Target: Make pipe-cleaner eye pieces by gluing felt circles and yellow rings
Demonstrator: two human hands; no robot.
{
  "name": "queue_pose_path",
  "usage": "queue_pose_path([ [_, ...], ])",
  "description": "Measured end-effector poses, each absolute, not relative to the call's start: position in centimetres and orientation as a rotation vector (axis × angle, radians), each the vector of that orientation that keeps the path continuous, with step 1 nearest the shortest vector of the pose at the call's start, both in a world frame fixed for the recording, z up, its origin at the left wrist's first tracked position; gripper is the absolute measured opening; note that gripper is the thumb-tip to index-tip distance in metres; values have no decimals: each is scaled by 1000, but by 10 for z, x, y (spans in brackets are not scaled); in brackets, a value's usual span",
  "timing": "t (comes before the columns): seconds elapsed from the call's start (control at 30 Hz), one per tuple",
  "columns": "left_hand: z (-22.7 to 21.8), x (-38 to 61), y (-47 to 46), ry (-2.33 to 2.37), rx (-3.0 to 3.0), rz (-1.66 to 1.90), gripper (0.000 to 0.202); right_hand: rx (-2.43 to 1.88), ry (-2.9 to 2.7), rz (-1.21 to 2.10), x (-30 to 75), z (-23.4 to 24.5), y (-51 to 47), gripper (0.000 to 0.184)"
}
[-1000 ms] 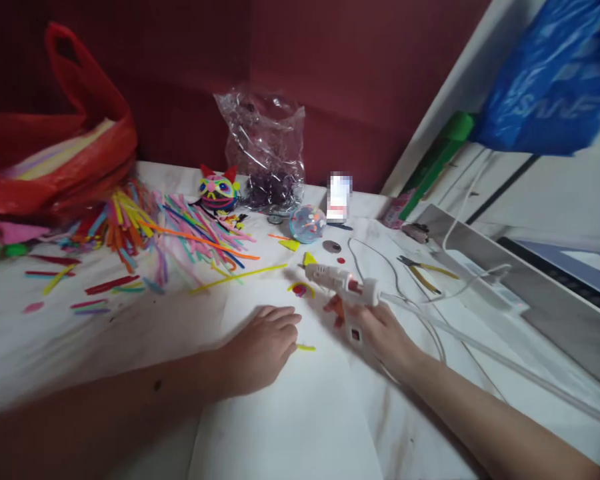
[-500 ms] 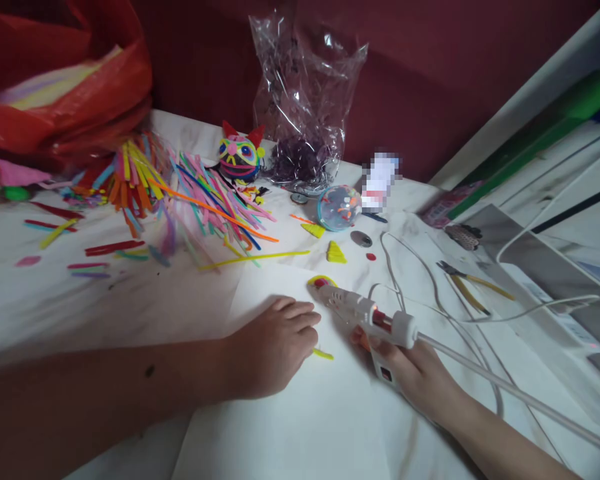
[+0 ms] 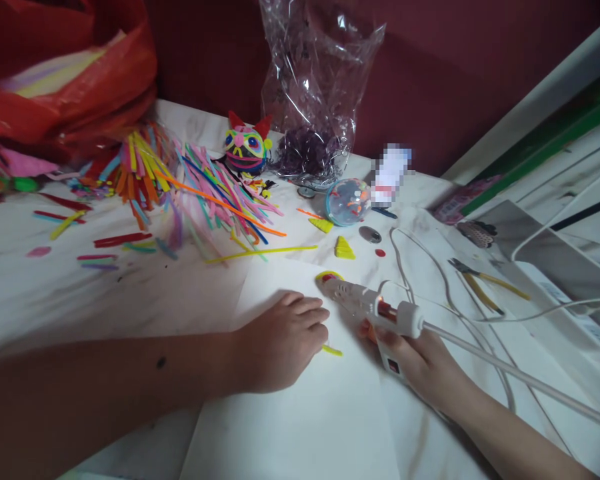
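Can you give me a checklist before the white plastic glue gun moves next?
1. White plastic glue gun held: ok, right hand around its handle.
2. Left hand off the nozzle: ok, apart but close.
3. Flat white paper sheet under left hand: ok.
4. Nozzle touching the small yellow-rimmed red piece: cannot tell, they overlap in view.
5. Gun heated: cannot tell.
6. White marble-patterned table tidied: not ok, colourful fuzzy craft strips lie scattered on the left.

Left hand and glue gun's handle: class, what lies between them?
In the head view, a short yellow strip lies there on the white paper, beside the left hand.
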State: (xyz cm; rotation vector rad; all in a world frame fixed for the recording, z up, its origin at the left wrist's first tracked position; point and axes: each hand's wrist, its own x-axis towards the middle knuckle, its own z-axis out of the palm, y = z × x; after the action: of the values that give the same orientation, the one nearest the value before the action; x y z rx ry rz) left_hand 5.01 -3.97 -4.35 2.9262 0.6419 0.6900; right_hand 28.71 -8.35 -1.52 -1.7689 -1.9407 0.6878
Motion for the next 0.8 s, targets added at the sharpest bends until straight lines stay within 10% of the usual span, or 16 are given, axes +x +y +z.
queue_pose_path([
  [0.8, -40, 49, -39, 620, 2962, 649, 12, -1803, -1906, 723, 287, -16, -82, 46],
])
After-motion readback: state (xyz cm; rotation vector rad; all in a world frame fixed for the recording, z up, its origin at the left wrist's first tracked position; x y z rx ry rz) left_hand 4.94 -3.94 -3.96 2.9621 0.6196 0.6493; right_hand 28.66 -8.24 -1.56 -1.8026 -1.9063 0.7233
